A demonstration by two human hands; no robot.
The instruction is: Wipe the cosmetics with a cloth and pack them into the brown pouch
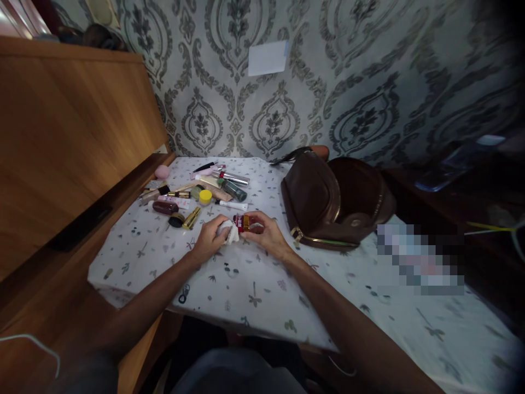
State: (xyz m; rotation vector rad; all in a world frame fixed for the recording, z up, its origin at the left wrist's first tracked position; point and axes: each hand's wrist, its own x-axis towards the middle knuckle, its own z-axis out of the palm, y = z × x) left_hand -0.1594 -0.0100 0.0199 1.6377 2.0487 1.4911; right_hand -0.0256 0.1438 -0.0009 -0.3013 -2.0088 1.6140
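Note:
Above the middle of the table, my right hand [266, 234] holds a small red jar with a gold lid [241, 223], its fingers around the lid end. My left hand [211, 238] is closed on a crumpled white tissue [230, 232], which is pressed against the jar's other end. Behind my hands lie a white tube [232, 205], a yellow-lidded pot [205, 197] and a dark green bottle [233, 190]. Left of them are a gold lipstick tube [191, 218], a round black compact [176, 220] and a dark brown bottle [164, 207].
An unzipped brown leather bag [324, 202] stands to the right. At the back left are a pink sponge [162, 172] and a silver tube [233, 178]. A wooden panel [82, 120] bounds the left side, and a patterned wall [221, 109] the back. The tablecloth [254, 290] is printed.

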